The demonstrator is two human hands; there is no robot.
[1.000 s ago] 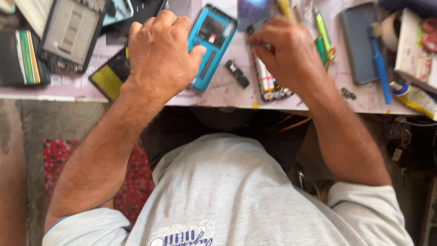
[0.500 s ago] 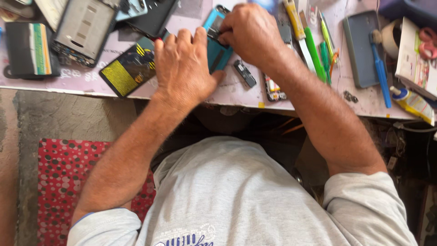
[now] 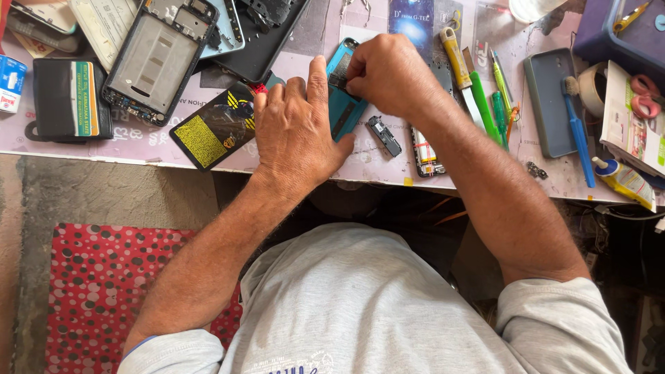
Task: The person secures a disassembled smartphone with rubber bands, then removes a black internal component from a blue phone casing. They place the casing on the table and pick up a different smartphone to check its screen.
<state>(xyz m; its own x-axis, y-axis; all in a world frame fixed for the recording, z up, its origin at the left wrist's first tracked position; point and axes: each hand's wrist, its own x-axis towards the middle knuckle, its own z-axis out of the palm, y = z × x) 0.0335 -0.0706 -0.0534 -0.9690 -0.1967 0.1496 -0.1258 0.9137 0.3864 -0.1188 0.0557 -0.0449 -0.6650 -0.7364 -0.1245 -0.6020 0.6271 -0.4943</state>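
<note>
Pinning the teal phone shell (image 3: 341,104) flat on the tabletop (image 3: 485,166): left hand (image 3: 298,128) lies spread over its lower part, fingers nearly straight, palm down, gripping nothing, just pressing. Right hand (image 3: 388,76) is curled tight, thumb and forefinger pinched on a small dark part (image 3: 339,79) at the shell's upper half; what exactly the part is, too small to tell. Shell sits mid-tabletop, tilted, between both hands.

To do this well, my read: keep the left palm's weight steady so the thin shell doesn't skate on the slick mat, and work the pinched piece with small, even force instead of a yank, as thin plastic and tiny parts look easy to bend or crack. Keep the loose grey module (image 3: 383,135) just right of the shell clear of the wrist.

Materials: shell is smooth moulded plastic, rounded corners. Black-and-yellow battery (image 3: 208,131) left of the hand, flat, glossy wrap. Bare phone frame (image 3: 156,59) farther left, metallic grey plate, dark edges. Black wallet (image 3: 66,100), matte and soft. Green-handled tools (image 3: 485,104) and a blue toothbrush (image 3: 576,125) to the right, hard plastic. Grey phone back (image 3: 547,104) under the brush, matte slab. Red dotted rug (image 3: 97,298) on the floor, woven.
</note>
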